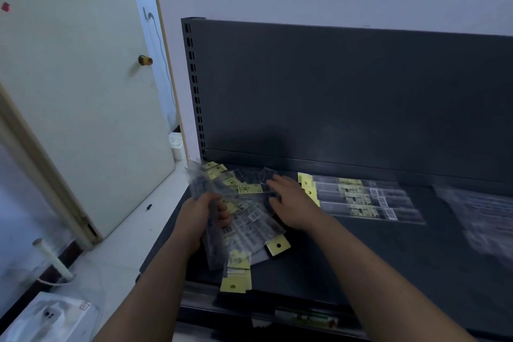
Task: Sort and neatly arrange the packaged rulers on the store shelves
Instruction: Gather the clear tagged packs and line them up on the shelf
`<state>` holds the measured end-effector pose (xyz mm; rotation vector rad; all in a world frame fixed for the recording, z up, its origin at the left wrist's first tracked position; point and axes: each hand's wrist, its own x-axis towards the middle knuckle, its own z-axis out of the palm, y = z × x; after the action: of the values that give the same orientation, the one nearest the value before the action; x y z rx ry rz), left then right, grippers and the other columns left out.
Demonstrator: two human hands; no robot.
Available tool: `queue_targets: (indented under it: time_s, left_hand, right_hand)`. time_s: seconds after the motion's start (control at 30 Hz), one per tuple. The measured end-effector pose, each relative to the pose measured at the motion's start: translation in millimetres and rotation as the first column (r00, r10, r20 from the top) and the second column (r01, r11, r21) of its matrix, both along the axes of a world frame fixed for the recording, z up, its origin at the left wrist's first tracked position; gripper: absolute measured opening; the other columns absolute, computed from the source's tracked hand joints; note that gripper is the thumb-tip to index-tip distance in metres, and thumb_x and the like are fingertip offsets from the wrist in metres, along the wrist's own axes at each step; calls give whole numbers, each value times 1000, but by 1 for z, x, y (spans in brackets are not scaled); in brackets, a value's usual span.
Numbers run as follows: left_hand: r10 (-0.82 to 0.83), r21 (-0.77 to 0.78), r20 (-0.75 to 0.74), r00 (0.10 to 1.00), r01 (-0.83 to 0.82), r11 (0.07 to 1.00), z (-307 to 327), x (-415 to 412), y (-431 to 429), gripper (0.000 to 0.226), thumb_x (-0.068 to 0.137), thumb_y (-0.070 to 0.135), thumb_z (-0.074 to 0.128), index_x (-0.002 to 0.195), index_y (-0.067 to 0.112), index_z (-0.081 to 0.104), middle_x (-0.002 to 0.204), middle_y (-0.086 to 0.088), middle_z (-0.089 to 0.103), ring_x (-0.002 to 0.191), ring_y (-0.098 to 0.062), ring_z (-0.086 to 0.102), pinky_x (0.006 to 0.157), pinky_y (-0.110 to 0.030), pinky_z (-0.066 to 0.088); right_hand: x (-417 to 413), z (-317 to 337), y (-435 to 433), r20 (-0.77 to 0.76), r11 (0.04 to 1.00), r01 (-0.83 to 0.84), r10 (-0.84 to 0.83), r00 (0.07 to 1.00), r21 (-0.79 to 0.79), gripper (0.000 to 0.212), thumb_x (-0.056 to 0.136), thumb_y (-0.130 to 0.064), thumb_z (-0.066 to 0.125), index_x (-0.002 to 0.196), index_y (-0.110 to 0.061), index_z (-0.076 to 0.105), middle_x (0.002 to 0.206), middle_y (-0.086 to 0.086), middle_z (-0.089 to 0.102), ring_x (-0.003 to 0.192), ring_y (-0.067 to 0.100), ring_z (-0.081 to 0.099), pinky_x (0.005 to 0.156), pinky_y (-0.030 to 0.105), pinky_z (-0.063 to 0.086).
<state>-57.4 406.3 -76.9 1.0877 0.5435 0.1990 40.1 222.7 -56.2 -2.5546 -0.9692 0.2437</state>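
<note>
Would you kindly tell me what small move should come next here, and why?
Probably the right hand should pick one ruler off the jumbled pile and add it to the bundle in the left hand: it is open over the pile, and the neat row lies alongside.

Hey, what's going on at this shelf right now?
A person is sorting packaged rulers on a dark shelf. The left hand grips a fanned bunch of them. The right hand, fingers straight, reaches over the messy pile at the shelf's left end. To the right, a tidy row is already laid out. Further right lies a stack, too blurred to make out.
</note>
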Motion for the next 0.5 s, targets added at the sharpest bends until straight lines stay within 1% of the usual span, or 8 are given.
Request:
queue_targets:
  time_s: [0.03,0.1,0.2,0.27,0.3,0.37,0.43,0.5]
  left_hand:
    - [16,16,2,1000,-16,1000,-2,0,0,12,89,7,55,78,4,53,61,-10,47,48,-21,44,47,-30,41]
    - [57,23,19,998,-57,998,-5,-1,0,10,91,8,55,86,0,57,63,-12,50,50,-23,48,49,-32,43]
    - [104,1,55,993,-104,995,-7,-2,0,16,93,11,51,97,-2,60,64,-13,52,51,-23,49,49,-31,44]
    - [111,11,60,992,-112,994,-9,-1,-1,17,94,11,49,99,-1,60,64,-13,52,51,-23,49,49,-31,44]
    - [109,19,60,992,-110,994,-9,-1,-1,17,94,11,49,99,-1,60,65,-14,52,51,-23,49,50,-31,44]
    - [105,40,53,993,-107,993,-10,-1,-2,17,95,13,51,98,-1,60,67,-15,52,52,-24,50,51,-32,45]
    - [99,72,34,994,-101,992,-12,0,-1,18,95,12,50,97,-3,59,67,-16,52,52,-25,51,52,-34,46]
    - [91,97,14,996,-92,991,-13,2,0,19,94,11,48,95,-5,58,67,-17,52,51,-26,51,52,-34,47]
  right_hand:
    - [2,0,3,-5,998,-24,24,1000,-57,46,102,-21,36,147,-15,34,154,5,30,143,24,22,117,33,16]
    - [0,-1,7,-16,995,-67,66,998,-74,42,102,-23,36,143,-16,42,148,6,39,135,24,34,112,33,26]
    - [-3,-1,11,-48,996,-93,93,995,-7,33,99,-29,43,123,-20,63,126,2,57,115,20,52,97,33,43]
    - [0,0,13,-171,993,-58,76,982,103,29,97,-31,49,105,-14,71,110,2,67,100,21,62,86,35,49]
    - [4,0,14,-212,987,-10,44,976,160,28,96,-30,51,103,-12,72,106,1,69,96,19,63,82,35,50]
    - [14,1,20,-194,967,96,-50,980,235,23,95,-25,54,104,-12,70,100,-4,67,92,13,61,80,28,47]
    - [26,3,28,-138,957,164,-134,981,240,21,94,-25,57,84,-8,65,78,-2,58,73,12,53,72,28,41]
    - [33,5,38,-168,958,229,-201,965,172,39,90,-30,63,62,-10,45,61,-1,40,56,12,40,57,28,34]
